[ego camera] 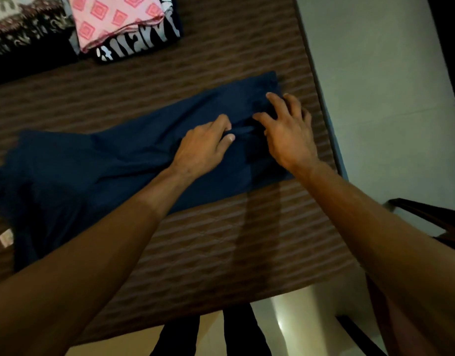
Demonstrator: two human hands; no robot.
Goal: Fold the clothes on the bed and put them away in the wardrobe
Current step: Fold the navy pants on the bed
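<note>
Here, left hand [204,145] pinching navy garment [113,160], right hand [288,129] splayed beside bed [221,242] edge.

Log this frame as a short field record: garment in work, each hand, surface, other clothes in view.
garment: navy blue garment, spread flat, not yet folded up
left hand: left hand, pinches a small fold of the navy cloth
right hand: right hand, fingers spread, rests on the garment's right end
surface: striped brown bedcover
other clothes: pink patterned cloth atop a black printed garment, far left corner
</note>
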